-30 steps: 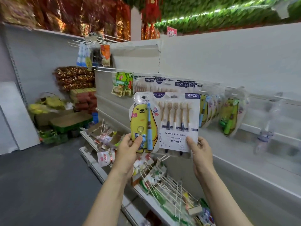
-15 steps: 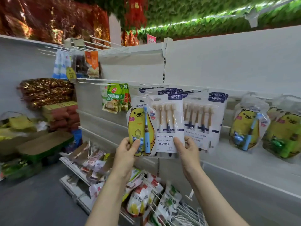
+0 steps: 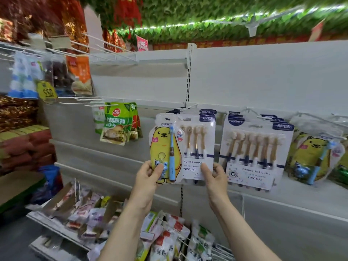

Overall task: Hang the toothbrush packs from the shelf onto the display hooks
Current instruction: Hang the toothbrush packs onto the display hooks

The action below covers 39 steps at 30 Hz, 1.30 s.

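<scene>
Left hand pinched the bottom of our bear pack, thumb on its front. Our right hand gripped the lower edge of the six-brush pack, which sat up among the packs on the hook. At three o'clock hung another six-brush stack, then more bear packs.

left hand raised, pinching, right hand likewise
</scene>
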Tool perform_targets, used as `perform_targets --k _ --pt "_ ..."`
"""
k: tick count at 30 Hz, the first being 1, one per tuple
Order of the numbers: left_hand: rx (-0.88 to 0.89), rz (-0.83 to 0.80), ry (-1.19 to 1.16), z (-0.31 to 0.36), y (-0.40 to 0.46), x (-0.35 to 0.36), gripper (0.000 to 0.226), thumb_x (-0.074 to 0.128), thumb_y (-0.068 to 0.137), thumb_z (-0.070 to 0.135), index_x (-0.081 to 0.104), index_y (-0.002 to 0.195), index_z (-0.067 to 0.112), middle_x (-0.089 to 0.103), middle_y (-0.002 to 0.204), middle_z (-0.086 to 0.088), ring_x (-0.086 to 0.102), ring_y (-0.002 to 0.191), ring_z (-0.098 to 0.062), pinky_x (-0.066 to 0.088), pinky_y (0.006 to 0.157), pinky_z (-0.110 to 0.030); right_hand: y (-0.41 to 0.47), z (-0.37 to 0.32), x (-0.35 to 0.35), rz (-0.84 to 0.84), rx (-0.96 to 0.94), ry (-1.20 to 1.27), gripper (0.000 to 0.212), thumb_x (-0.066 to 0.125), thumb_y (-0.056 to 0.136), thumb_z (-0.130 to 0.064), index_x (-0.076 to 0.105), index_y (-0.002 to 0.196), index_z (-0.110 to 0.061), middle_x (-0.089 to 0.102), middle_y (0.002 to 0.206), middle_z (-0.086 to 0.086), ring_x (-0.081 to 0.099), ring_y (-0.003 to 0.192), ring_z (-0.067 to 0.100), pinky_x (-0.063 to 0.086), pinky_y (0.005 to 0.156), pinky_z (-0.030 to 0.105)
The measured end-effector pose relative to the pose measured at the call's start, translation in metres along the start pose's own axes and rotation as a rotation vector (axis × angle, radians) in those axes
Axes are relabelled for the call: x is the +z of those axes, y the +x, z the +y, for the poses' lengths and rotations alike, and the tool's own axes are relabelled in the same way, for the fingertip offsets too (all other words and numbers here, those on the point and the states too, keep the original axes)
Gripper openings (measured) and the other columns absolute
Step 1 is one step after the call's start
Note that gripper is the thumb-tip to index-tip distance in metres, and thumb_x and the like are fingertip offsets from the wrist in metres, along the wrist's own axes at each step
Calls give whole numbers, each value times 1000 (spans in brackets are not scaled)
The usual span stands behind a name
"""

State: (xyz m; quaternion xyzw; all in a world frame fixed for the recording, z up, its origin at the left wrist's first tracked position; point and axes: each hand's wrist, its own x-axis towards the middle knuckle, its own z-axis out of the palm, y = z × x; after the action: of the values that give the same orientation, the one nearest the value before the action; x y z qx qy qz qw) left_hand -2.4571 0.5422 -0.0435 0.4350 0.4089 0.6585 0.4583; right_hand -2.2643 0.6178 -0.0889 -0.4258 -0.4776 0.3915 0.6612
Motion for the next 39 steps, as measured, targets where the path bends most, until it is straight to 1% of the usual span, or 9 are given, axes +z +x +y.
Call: perform_targets --k 7,16,20,22,23,25,31,35,39 --pt "-14 -47 -6 -3 20 -8 13 56 96 12 61 108 11 77 96 -1 72 93 -17 54 82 -37 11 9 14 68 -14 -42 16 71 93 -25 63 104 -17 73 104 6 69 100 25 55 89 40" --pt "-29 -70 -2 -12 35 -5 15 57 96 12 60 110 7 75 103 -9 70 101 -28 53 94 -49 34 10 24 88 24 -46 17 64 97 -22 61 111 -12 72 105 0 67 93 10 49 72 14" --pt "-36 -60 10 -14 33 1 15 57 97 13 60 111 8 75 104 -9 70 103 -28 51 97 -52 44 5 25 83 60 -43 20 63 98 -21 59 115 -11 71 105 1 67 90 7 50 62 9" --pt "-28 -49 17 -15 29 3 15 57 97 14 60 111 9 75 103 -8 69 103 -28 49 99 -55 45 8 23 68 83 -68 29 64 97 -26 59 120 -10 70 111 2 67 103 15 53 71 12" --pt "-25 -45 23 -15 26 5 15 57 97 14 60 111 9 75 103 -7 69 103 -29 49 100 -56 45 10 23 61 105 -80 40 65 96 -33 56 127 -9 68 120 4 64 113 20 55 84 21" --pt "-21 -35 33 -15 19 11 16 56 97 14 59 112 8 75 103 -8 69 103 -29 48 100 -56 40 9 21 27 171 -96 67 65 92 -47 46 144 -10 56 143 6 53 131 24 46 108 42" --pt "15 15 20 -15 -11 38 15 56 98 14 60 112 10 75 104 -7 70 103 -27 53 94 -48 9 -12 6 -148 278 -132 76 57 97 -47 28 155 -7 40 157 8 40 142 25 34 112 41" --pt "43 38 -12 -23 -40 73 16 56 97 14 61 112 8 75 105 -9 71 99 -26 55 83 -40 -17 -34 -21 -290 238 -170 63 43 101 -56 42 151 -18 46 151 -3 42 141 18 35 113 38" --pt "79 48 -57 -32 -70 119 17 57 96 14 60 111 6 75 101 -10 71 91 -22 55 77 -35 -30 -76 -69 -327 155 -85 48 37 102 -55 70 120 -24 73 118 -6 65 114 11 49 101 34"
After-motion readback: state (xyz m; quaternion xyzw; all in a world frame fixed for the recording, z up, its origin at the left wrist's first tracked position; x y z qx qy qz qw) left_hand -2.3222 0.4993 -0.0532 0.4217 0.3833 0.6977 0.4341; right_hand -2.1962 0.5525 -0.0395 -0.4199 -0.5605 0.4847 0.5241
